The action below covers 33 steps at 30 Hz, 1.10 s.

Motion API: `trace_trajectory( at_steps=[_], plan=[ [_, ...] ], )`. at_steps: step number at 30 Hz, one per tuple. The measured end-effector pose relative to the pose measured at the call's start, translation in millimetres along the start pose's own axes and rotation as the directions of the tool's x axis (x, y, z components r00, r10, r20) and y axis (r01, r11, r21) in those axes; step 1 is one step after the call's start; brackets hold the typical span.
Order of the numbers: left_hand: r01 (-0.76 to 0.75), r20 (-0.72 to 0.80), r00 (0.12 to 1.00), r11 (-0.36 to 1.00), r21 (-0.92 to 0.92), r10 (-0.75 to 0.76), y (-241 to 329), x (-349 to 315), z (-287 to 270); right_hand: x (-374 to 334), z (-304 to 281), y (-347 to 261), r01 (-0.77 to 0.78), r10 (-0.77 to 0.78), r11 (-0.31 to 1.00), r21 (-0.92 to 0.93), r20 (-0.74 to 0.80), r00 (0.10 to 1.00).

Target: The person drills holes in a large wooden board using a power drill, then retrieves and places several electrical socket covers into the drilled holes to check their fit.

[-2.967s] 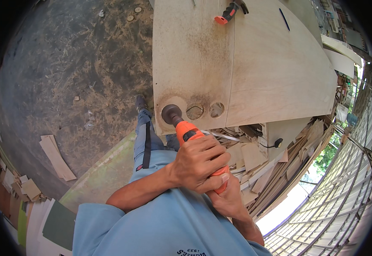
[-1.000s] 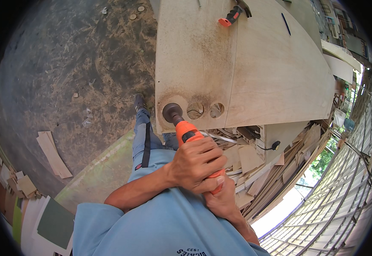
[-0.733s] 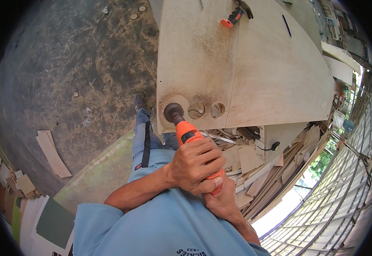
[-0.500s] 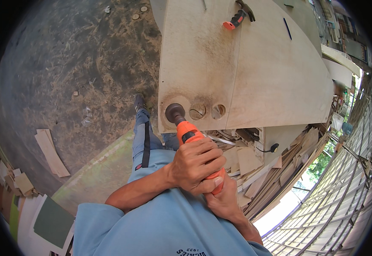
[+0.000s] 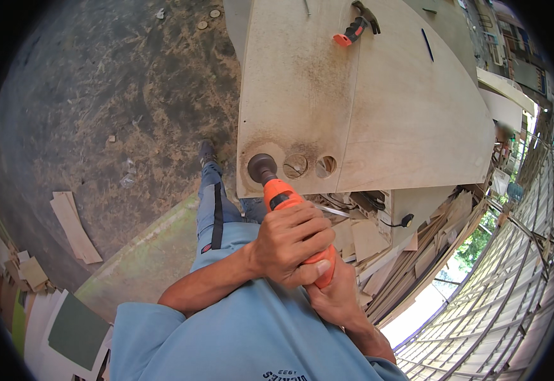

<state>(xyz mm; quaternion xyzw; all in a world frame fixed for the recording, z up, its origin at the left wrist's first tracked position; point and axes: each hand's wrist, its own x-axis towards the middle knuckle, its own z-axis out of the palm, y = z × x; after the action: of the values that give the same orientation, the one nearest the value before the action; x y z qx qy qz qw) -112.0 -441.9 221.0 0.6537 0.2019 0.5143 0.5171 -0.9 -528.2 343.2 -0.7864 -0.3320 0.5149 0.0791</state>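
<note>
An orange power drill points away from me, held in both hands. Its round hole saw meets the near left corner of a pale plywood sheet; how deep it sits I cannot tell. My left hand is wrapped over the drill's body. Behind it, my right hand is closed around the handle, partly hidden by the left hand. Two round holes lie to the right of the hole saw, with brown dust spread around them.
A claw hammer and a dark pen-like stick lie on the far part of the sheet. Wood offcuts are piled at the right, below the sheet. Long board strips lie on the dusty floor at the left.
The view has shifted very slightly. Both hands stay on the drill, and the hole saw remains at the same spot on the sheet.
</note>
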Motion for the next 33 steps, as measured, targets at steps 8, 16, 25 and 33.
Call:
trace_trajectory(
  at_steps=[8, 16, 25, 33],
  plan=[
    [0.004, -0.012, 1.0, 1.0, -0.011, -0.004, 0.0, 1.0, -2.4, 0.7, -0.8, -2.9, 0.008, -0.007, 0.999, -0.034, 0.014, 1.0],
    [0.002, -0.017, 1.0, 1.0, -0.003, -0.002, -1.5, 0.6, -1.2, 1.1, -1.7, -5.3, -0.02, 0.02, 0.999, -0.051, 0.011, 1.0],
    [0.01, -0.033, 0.999, 1.0, 0.005, -0.01, -0.6, 0.4, -1.7, 2.4, -5.8, -6.6, -0.011, 0.013, 0.998, -0.067, 0.029, 0.999],
    [0.001, -0.045, 0.999, 1.0, -0.007, -0.002, -1.8, 1.4, -1.4, 3.7, -7.9, -8.0, 0.0, 0.003, 0.997, -0.078, 0.036, 0.999]
  ],
)
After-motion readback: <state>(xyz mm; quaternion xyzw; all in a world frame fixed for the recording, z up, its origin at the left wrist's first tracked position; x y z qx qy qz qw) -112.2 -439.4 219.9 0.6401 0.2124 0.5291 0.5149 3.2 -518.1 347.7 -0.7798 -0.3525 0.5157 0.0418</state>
